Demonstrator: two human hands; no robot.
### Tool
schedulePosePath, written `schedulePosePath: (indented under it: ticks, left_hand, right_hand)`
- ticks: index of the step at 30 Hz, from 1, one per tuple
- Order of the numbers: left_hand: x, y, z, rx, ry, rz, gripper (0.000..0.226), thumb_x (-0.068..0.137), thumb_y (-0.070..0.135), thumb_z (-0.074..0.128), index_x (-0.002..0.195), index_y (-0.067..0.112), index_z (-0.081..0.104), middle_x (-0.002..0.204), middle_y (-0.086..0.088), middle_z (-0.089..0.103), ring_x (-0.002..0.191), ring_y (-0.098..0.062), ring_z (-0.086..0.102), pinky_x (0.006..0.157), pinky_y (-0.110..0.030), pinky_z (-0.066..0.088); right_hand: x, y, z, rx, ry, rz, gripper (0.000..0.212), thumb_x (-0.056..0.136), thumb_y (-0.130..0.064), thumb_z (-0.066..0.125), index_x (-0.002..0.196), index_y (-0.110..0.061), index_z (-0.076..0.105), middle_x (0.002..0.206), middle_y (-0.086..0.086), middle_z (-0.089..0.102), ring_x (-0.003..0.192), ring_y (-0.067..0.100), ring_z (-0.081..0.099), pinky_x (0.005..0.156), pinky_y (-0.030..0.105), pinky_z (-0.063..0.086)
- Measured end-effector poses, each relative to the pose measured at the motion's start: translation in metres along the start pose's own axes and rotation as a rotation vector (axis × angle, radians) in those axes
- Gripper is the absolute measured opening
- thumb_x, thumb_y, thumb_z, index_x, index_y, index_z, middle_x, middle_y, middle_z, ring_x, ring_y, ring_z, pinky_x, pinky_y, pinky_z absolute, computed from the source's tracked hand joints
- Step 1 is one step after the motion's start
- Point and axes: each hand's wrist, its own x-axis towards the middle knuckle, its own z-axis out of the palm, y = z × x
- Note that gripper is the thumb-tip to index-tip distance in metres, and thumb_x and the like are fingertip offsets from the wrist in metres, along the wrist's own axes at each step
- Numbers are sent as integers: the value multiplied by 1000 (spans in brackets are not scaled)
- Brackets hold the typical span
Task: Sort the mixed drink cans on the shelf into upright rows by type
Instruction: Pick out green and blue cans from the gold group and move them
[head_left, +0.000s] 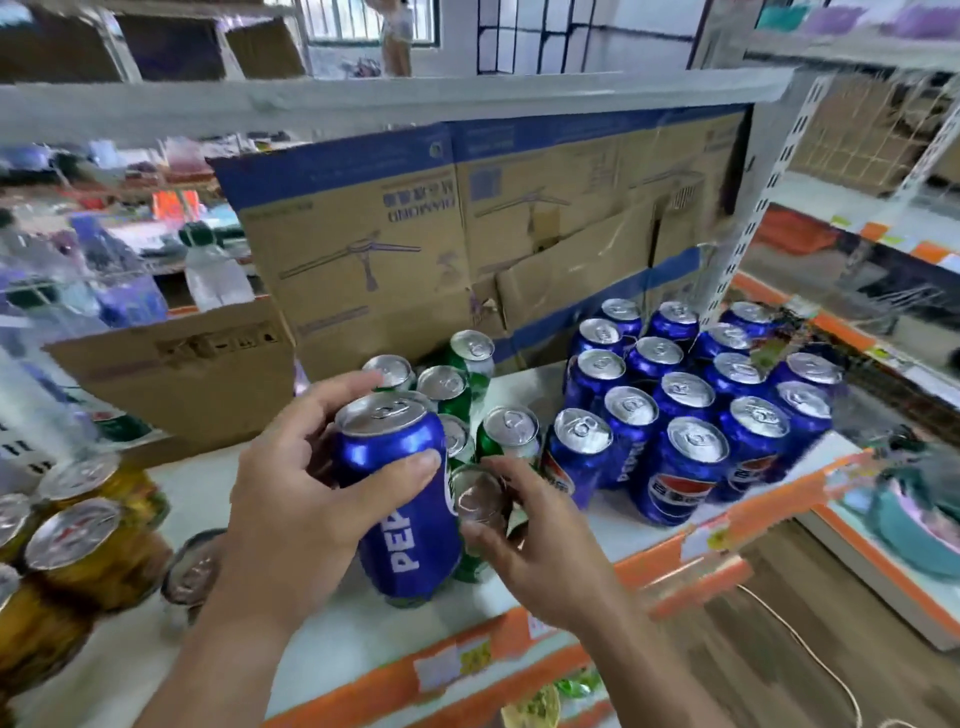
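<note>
My left hand (296, 499) grips a blue Pepsi can (400, 499) upright, lifted a little above the white shelf (363, 634). My right hand (540, 540) holds a green can (480, 512) by its top, right beside the Pepsi can. Behind them stand several green cans (457, 387) upright in a cluster. To the right, several blue Pepsi cans (696, 410) stand upright in rows. At the far left are several golden-yellow cans (88, 545), and one more can (195, 566) sits half hidden behind my left forearm.
A large cardboard box (467, 249) with blue trim closes the back of the shelf, with a smaller carton (182, 374) at its left. A perforated metal upright (748, 218) rises at the right. The shelf's orange front edge (519, 639) carries price labels.
</note>
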Motion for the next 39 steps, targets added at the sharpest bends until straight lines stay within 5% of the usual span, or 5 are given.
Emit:
schedulePosePath:
  ticks: [4,9,25,32,39]
  left_hand:
    - [11,13,27,41,67,54,56,50,44,78,104,41,65,97,14,71,86,-7,68,65,-20,54]
    - [41,27,74,139,150,182,61,58,46,77,116,35,59,102,15,69,90,-1,66,73,-14,51]
    - [137,-18,163,647,-101,75,64,76,35,76,133,18,51,117,4,43,108,-15,50,82,-29,45]
    - [130,-33,164,754,-77,38,64,74,39,78,129,17,56,116,3,43,102,-14,47,89,-31,44]
    - [119,-73,166,944,-357,-135,68,73,51,77,129,18,56,118,2,45,99,-12,46,81,-26,38]
  right_hand:
    - [-4,19,-20,46,-34,-16,60,85,-46,64,139,-30,44,129,-18,53,112,-3,51,88,23,49]
    - [-2,35,-50,115,118,34,29,88,-26,66,114,-33,56,101,-12,63,84,-3,59,63,10,43]
    - [-8,66,-114,-54,470,-40,17,77,-15,56,87,-18,69,76,-13,63,72,5,59,64,10,42]
    - [22,74,-127,-401,443,-18,39,79,-24,57,112,-7,68,112,12,65,113,36,58,98,44,44]
    - [36,77,-126,-718,30,295,55,101,-53,20,152,-32,15,161,2,6,147,37,-8,113,62,2]
